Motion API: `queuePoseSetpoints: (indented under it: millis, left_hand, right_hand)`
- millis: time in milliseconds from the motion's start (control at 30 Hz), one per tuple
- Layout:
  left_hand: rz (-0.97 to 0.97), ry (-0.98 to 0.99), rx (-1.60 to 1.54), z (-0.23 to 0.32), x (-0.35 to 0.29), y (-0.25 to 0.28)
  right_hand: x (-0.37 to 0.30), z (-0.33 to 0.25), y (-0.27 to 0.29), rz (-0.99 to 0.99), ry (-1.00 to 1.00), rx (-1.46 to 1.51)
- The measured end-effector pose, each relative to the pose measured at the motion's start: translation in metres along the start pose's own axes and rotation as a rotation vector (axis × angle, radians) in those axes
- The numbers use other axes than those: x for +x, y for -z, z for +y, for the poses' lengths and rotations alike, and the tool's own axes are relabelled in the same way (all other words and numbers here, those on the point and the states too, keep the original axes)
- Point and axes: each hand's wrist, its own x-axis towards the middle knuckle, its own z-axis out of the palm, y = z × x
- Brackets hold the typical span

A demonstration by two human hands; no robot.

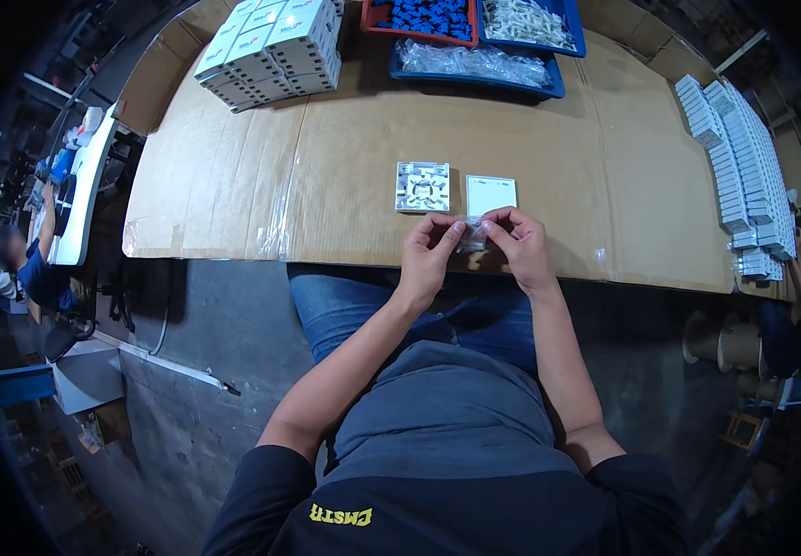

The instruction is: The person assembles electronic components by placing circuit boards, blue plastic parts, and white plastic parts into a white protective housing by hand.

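Between my two hands, near the front edge of the cardboard-covered table, is a small clear plastic bag (471, 235); whatever lies inside is too small to make out. My left hand (430, 252) pinches one side of it with thumb and forefinger. On the other side, my right hand (519, 243) pinches it the same way. Just beyond my left hand lies a square white housing (423, 187) with its moulded inner side up. A flat white square plate (490, 193) rests beyond my right hand, partly covered by the fingers.
Stacked white boxes (266, 46) stand at the back left. At the back sit a red tray (419, 35) of blue parts, a blue tray (578, 23) of white parts and a blue tray (475, 85) of clear bags. White units (743, 167) are piled at right. Other people work at both sides.
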Motion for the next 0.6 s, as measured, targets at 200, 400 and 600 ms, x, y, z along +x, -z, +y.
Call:
queuePoseSetpoints:
  millis: [200, 400, 600]
  left_hand:
    - [0.002, 0.041, -0.051, 0.0049, -0.0016, -0.0046]
    - [-0.016, 0.090, -0.067, 0.0014, -0.0056, 0.0007]
    - [0.012, 0.046, -0.006, 0.0003, -0.0028, -0.0035]
  right_hand:
    - [-0.0038, -0.0054, 0.0011, -0.015, -0.011, -0.025]
    - [-0.0063, -0.0024, 0.0004, -0.041, -0.025, 0.063]
    - [-0.0024, 0.0015, 0.0018, -0.068, -0.018, 0.065]
